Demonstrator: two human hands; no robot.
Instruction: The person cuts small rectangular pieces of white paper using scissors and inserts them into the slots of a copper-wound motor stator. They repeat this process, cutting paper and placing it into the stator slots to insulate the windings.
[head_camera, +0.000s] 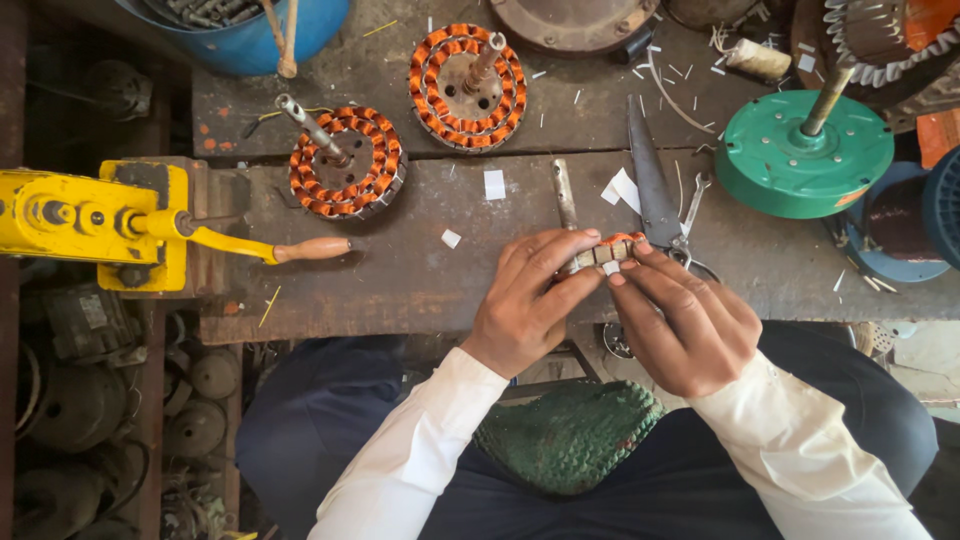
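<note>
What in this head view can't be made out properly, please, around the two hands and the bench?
- The wound part held between the left hand and right hand: fingers hide most of it.
- The scissors: the right hand covers the handles.
- The blue tub: cut off by the top edge.
- The toothed part at top right: cut off by the frame corner.
- Things under the bench at left: too dark.

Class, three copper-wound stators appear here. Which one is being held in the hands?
The stator at the bench's near edge, edge-on, gripped by left hand and right hand; the others lie flat.
</note>
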